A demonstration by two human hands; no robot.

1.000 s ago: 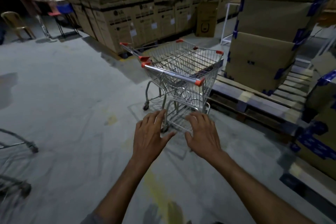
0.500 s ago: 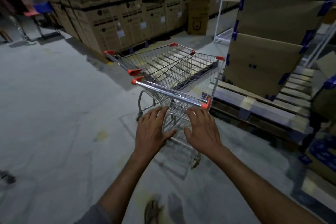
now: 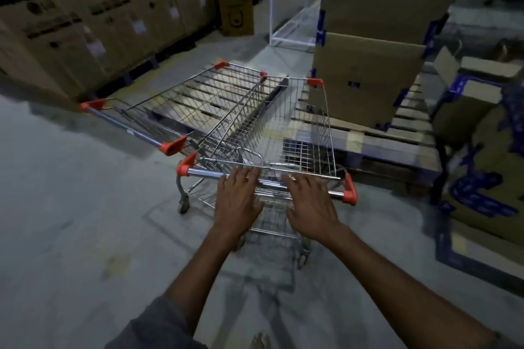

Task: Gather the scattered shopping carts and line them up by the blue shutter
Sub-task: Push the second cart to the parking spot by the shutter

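Two silver wire shopping carts with orange corner caps stand side by side on the grey floor. The nearer cart (image 3: 286, 127) has its handle bar (image 3: 204, 173) right in front of me. My left hand (image 3: 236, 201) and my right hand (image 3: 309, 204) lie on the middle of that bar with fingers stretched over it, not curled round it. The second cart (image 3: 204, 99) stands to the left, angled away, its handle (image 3: 127, 127) pointing to the left. No blue shutter is in view.
Stacked cardboard boxes (image 3: 71, 22) line the left and back. A wooden pallet (image 3: 382, 144) bearing tall boxes (image 3: 368, 65) sits close to the right of the carts. More boxes with blue tape (image 3: 482, 164) stand at the far right, a white frame (image 3: 292, 8) behind.
I have stepped closer to the carts. Both hands moved forward from below the handle bar onto it.
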